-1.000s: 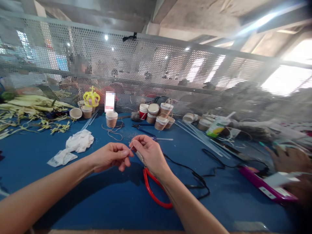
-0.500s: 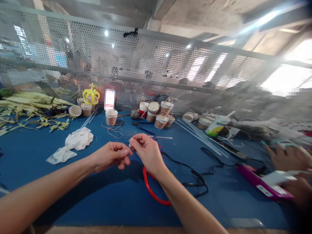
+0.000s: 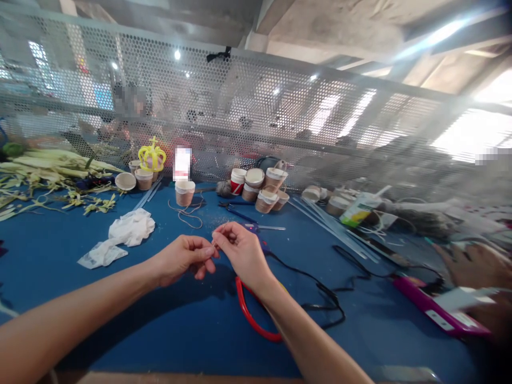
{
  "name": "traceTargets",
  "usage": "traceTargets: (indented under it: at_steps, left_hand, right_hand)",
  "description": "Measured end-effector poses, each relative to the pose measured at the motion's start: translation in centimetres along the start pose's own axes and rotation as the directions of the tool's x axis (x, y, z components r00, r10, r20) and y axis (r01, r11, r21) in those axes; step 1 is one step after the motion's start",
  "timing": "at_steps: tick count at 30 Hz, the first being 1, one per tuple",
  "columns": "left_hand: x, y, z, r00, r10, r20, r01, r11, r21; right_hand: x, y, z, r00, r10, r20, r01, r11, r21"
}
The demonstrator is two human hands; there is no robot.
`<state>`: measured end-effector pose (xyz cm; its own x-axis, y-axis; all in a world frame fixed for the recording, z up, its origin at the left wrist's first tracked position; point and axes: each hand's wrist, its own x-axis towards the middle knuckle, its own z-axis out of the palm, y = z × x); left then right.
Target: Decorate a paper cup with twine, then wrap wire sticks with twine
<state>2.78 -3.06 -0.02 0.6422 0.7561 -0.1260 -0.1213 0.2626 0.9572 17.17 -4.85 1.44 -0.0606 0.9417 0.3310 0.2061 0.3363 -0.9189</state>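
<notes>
My left hand [image 3: 188, 258] and my right hand [image 3: 240, 250] meet above the middle of the blue table [image 3: 168, 325]. Both pinch at the same spot, fingertips nearly touching, on something too small to make out. Under my right wrist lies a red curved handle [image 3: 246, 309], partly covered by the forearm. Just beyond my right hand is a tool with a thin pale blade or stick [image 3: 272, 228], its body partly hidden. Left of my hands lies crumpled white tissue or cloth [image 3: 132, 226]. A paper cup [image 3: 184, 193] with loose brown cord [image 3: 191, 217] stands farther back.
Several cups [image 3: 266, 200] cluster near the perforated metal screen [image 3: 240, 112]. A yellow crown-shaped piece [image 3: 152, 156] and pale plant stalks [image 3: 52, 162] are at left. Clear sticks [image 3: 330, 226], black cable [image 3: 320, 288] and a purple power strip [image 3: 436, 312] lie right, near another person's hand [image 3: 468, 261].
The whole view has shifted slightly, with things appearing a little farther right. My hands stay pinched together in nearly the same pose.
</notes>
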Motion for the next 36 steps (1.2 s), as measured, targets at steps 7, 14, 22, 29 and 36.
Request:
traceTargets:
  at_steps: [7, 14, 22, 29, 36]
  left_hand:
    - [0.0, 0.2, -0.6, 1.0, -0.026, 0.009, 0.026, 0.999, 0.037]
    - [-0.1, 0.3, -0.9, 0.998, -0.035, 0.043, 0.032, 0.997, 0.074]
    - [-0.1, 0.2, -0.4, 1.0, 0.009, 0.014, -0.011, 0.99, 0.138]
    - [0.0, 0.6, -0.9, 0.999, -0.027, 0.027, 0.021, 0.982, 0.189]
    - [-0.2, 0.9, -1.3, 0.999, -0.043, -0.006, 0.043, 0.969, 0.242]
  right_hand:
    - [0.1, 0.0, -0.4, 1.0, 0.027, 0.014, -0.027, 1.0, 0.008]
    - [-0.1, 0.0, -0.5, 0.996, 0.08, 0.034, -0.082, 0.995, 0.06]
    - [-0.2, -0.1, -0.1, 0.998, 0.059, 0.009, -0.059, 0.997, 0.04]
    - [0.2, -0.1, -0.6, 0.997, 0.06, -0.039, -0.059, 0.997, 0.045]
    - [0.2, 0.0, -0.7, 0.994, 0.096, -0.055, -0.093, 0.994, 0.049]
